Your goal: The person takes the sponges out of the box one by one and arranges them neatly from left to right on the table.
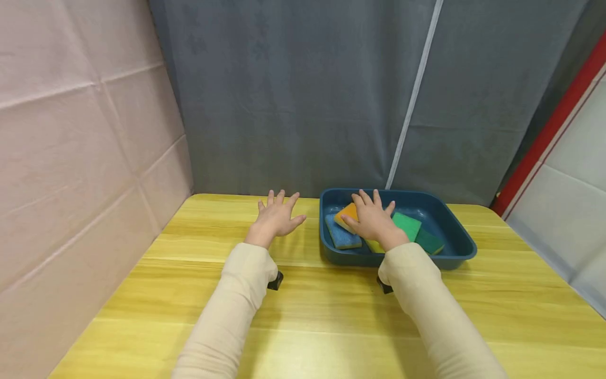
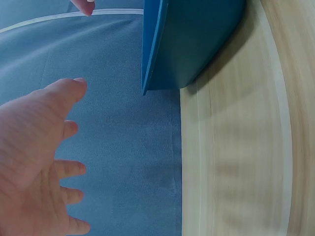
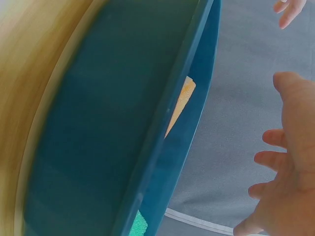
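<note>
A dark blue plastic tub point(image 1: 450, 231) holds several sponges. Among them I see a blue sponge point(image 1: 342, 234), an orange sponge point(image 1: 349, 215), a light green one point(image 1: 407, 225) and a dark green one point(image 1: 430, 242); a yellow piece point(image 1: 375, 246) is mostly covered by my right hand and arm. Fingers spread, my right hand point(image 1: 374, 218) hovers over the tub and holds nothing. To the left of the tub, my left hand point(image 1: 276, 218) is held above the table, its fingers also spread and grasping nothing. Both wrist views show the hands apart from the tub.
The yellow wood-grain table point(image 1: 322, 326) runs back to a grey curtain point(image 1: 293, 95) with a pale stripe. Pinkish cloth point(image 1: 85, 131) hangs at the left. A white panel with a red edge point(image 1: 554, 121) stands at the right.
</note>
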Available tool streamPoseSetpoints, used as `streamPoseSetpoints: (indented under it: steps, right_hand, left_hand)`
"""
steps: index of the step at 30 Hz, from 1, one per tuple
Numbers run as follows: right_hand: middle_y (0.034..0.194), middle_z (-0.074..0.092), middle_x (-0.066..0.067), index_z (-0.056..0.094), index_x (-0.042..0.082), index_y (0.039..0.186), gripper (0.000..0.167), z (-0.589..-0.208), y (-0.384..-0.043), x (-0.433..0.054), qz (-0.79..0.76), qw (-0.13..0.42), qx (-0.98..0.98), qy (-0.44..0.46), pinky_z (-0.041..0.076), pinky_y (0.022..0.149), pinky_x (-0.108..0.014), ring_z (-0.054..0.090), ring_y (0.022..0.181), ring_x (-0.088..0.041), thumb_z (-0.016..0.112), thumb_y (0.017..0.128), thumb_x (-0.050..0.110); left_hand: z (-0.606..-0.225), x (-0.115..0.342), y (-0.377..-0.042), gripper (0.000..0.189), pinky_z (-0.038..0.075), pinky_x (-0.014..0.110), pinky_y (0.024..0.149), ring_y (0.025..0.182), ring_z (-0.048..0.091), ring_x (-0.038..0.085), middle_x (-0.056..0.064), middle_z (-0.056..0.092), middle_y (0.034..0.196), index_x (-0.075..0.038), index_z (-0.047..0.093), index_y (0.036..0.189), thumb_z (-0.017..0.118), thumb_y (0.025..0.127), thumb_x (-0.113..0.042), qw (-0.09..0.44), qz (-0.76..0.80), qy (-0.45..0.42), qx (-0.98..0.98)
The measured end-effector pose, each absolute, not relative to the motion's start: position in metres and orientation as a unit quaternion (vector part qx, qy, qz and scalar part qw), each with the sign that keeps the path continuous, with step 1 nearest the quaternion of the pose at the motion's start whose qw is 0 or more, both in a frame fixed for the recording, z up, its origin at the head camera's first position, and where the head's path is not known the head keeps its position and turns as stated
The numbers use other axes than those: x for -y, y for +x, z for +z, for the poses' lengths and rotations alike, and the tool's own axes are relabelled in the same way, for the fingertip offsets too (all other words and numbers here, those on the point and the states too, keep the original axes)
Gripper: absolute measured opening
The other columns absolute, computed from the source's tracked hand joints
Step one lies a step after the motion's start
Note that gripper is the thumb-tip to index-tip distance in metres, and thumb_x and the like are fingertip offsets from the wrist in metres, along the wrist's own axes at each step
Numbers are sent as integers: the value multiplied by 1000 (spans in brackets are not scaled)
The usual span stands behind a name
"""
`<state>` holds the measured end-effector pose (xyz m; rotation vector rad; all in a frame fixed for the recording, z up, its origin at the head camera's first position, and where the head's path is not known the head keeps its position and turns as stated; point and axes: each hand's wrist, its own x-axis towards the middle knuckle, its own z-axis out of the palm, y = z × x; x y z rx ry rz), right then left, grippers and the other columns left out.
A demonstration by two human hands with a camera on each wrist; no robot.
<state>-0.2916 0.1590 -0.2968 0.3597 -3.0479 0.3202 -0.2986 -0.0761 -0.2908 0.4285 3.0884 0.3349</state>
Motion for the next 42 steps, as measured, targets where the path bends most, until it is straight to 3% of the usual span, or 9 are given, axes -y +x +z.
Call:
streamPoseSetpoints:
  steps: [19,29,42]
  right_hand:
    - [148,11,-19,23,5,143,71,-303,-287,-175,107,24,988,106,-4,90,-74,-4,132,-44,42,91,50]
    - [146,13,-23,21,2,142,71,-304,-281,-178,97,33,991,85,8,91,-73,2,131,-48,43,92,46]
    - [142,13,-32,21,-6,139,70,-313,-276,-187,110,34,993,18,18,91,-71,8,127,-53,51,90,34]
  left_hand:
    - [-310,63,-296,65,20,62,98,133,7,44,18,13,148,-23,15,146,43,91,-47,20,193,162,-968]
    - [-340,46,-292,71,28,48,102,128,30,38,20,19,145,-16,8,146,46,92,-42,9,333,194,-923]
    - [-355,30,-283,73,26,47,103,131,25,33,17,19,146,-12,8,146,47,92,-40,24,391,212,-895]
